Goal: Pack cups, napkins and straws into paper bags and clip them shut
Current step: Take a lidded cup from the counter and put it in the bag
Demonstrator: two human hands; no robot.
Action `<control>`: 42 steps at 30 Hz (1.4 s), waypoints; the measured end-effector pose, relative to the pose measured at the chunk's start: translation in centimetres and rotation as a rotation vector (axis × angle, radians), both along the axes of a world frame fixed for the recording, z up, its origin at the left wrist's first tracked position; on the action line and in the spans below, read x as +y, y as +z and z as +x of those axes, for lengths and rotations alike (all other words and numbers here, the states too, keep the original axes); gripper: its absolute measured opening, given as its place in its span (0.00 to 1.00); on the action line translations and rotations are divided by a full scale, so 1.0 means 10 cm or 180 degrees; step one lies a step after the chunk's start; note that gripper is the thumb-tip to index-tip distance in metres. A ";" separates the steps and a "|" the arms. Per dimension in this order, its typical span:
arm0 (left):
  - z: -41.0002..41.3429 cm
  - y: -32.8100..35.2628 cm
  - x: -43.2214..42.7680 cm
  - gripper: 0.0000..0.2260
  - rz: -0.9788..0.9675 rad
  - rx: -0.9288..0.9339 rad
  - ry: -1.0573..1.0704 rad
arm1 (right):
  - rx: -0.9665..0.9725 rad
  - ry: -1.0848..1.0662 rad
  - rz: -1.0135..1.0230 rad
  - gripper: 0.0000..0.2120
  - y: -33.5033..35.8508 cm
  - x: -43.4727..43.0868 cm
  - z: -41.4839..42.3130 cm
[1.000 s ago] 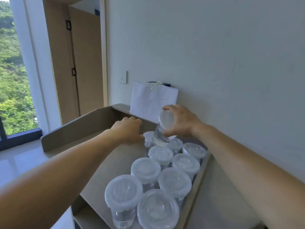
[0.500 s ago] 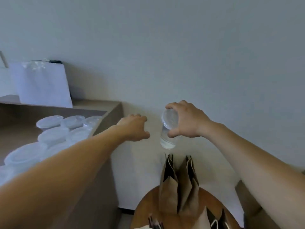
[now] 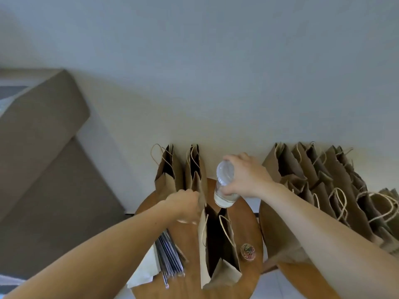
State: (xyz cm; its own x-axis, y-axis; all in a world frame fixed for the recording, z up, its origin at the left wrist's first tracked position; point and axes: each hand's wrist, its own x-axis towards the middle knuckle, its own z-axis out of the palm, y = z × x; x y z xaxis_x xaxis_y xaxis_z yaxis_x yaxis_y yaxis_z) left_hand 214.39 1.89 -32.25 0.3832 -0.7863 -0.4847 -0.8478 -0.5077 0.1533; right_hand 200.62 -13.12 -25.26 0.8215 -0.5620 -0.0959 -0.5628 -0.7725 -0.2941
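My right hand (image 3: 246, 178) grips a clear lidded cup (image 3: 224, 190) by its top, tilted, just above the far end of an open brown paper bag (image 3: 224, 270). This bag stands in the middle of a round wooden table (image 3: 248, 216). My left hand (image 3: 185, 203) is at the bag's far left rim with fingers curled and blurred; whether it holds the rim is unclear. A bundle of wrapped straws (image 3: 169, 255) lies on white napkins (image 3: 144, 270) left of the bag. A small tub of coloured clips (image 3: 247, 251) stands to its right.
Two more open paper bags (image 3: 164, 171) (image 3: 194, 169) stand against the wall at the table's back. Several paper bags (image 3: 328, 182) with cord handles line up on the right. A brown counter (image 3: 43, 147) rises at the left.
The view has swung right and down from the counter with the cups to the round table. My right hand carried the cup over the open bag, and my left hand dropped to the bag's rim.
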 end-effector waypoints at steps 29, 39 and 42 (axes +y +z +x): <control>-0.69 -0.69 0.30 0.10 0.0111 0.1372 0.1960 | 0.0565 0.2211 -0.0775 0.44 -0.53 0.23 -0.30; -0.67 -0.80 0.42 0.12 -0.0181 0.1216 0.2136 | 0.1470 0.1800 -0.0186 0.43 -1.19 0.47 -0.19; -0.66 -0.90 0.46 0.08 -0.0013 0.1356 0.2268 | 0.1652 0.1115 0.0222 0.45 -1.56 0.57 -0.02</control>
